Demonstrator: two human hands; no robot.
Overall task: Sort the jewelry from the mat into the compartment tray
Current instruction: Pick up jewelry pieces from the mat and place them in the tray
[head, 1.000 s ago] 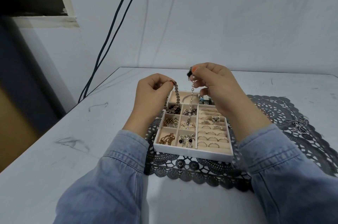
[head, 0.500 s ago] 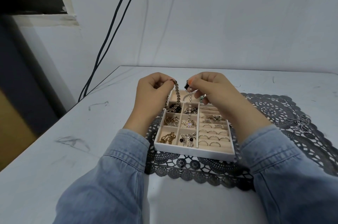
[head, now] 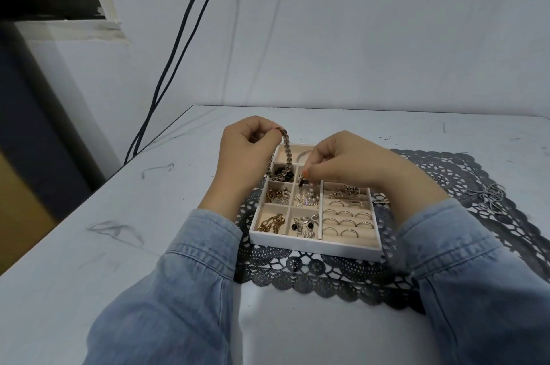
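Observation:
A white compartment tray (head: 315, 244) with beige lining sits on a dark lace mat (head: 327, 275). My left hand (head: 247, 153) pinches a grey beaded bracelet (head: 287, 153) that hangs into a far-left compartment. My right hand (head: 342, 159) pinches the top of a pearl chain with a dark pendant (head: 306, 186), lowered into a middle compartment where pearls pile up. Other cells hold gold chains (head: 272, 223), dark earrings and rows of silver rings (head: 346, 217).
A tangled silver chain (head: 488, 196) lies on the mat's right part. The grey table (head: 119, 245) ends at a left edge beside a wall, where black cables (head: 172, 61) hang down. Blue denim sleeves cover both forearms.
My right hand has come down from above the tray, lowering the pearl chain into the middle compartment. My left hand stayed put, holding the beaded bracelet.

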